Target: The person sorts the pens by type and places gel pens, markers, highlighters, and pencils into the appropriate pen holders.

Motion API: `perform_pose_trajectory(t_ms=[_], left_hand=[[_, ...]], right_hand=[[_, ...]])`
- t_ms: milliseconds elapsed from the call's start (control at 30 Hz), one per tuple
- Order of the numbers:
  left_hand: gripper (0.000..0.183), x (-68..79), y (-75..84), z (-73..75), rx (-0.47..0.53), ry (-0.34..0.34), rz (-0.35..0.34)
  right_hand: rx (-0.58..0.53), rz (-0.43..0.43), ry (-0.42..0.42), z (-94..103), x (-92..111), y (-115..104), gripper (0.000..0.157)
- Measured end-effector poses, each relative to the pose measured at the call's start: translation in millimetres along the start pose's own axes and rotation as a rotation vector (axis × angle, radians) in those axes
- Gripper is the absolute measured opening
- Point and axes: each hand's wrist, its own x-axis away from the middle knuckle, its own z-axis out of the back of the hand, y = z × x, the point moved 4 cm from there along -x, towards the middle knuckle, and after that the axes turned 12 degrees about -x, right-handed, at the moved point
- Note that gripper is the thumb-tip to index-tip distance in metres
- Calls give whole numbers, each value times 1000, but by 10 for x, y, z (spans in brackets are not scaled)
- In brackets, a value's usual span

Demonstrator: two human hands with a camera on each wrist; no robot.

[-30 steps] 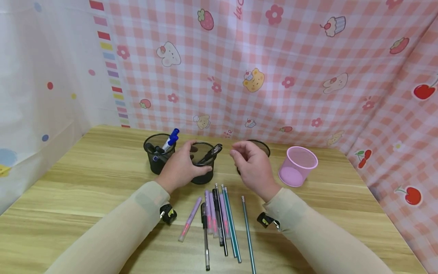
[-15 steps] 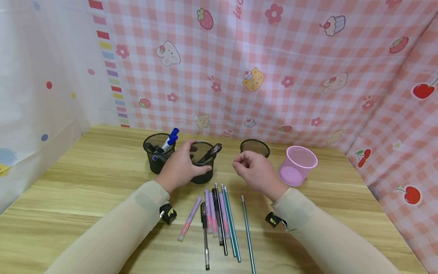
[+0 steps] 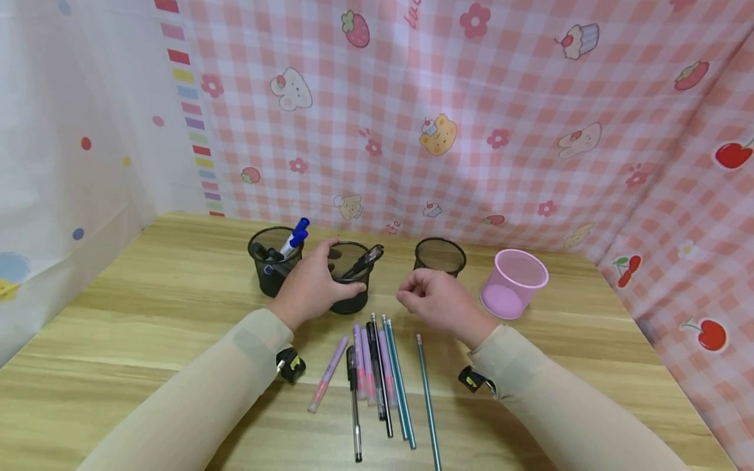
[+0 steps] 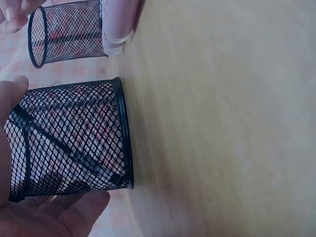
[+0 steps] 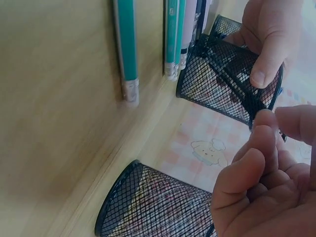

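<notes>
My left hand [image 3: 309, 284] grips a black mesh pen cup [image 4: 74, 143], thumb on the near side and fingers round the back. Inside that cup a black pen [image 3: 368, 258] leans to the right. To its right my right hand [image 3: 444, 304] hovers with loosely curled fingers and nothing between them. It overlaps a second black mesh cup [image 3: 440, 255] in the head view. In front of the cups lie purple highlighters [image 3: 328, 374], black gel pens [image 3: 353, 379] and teal pencils [image 3: 428, 399], one pencil apart from the others.
A black mesh cup [image 3: 268, 281] holding blue-capped markers [image 3: 298, 235] and dark pens stands at the left. At the right is a pink mesh cup [image 3: 511, 288]. Behind the wooden table [image 3: 147, 307] hangs a pink checked cloth [image 3: 389, 98].
My right hand has drawn slightly down toward me, uncovering more of the black cup behind it. The left hand keeps its hold on the other cup.
</notes>
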Motion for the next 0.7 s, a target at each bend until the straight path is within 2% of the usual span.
perform_pose_trajectory(t_ms=[300,567,700], left_hand=[[109,-10,1,9,-17,5,0],[109,-16,-6,3,-20,16,-11],[108,-12,-7,1,-19,13,-11]], right_hand=[[21,-29,-99,-163,13,-84,14],[140,-18,-270,-402,0,-212,26],[187,-54,-317,-510,-34,-227,33]])
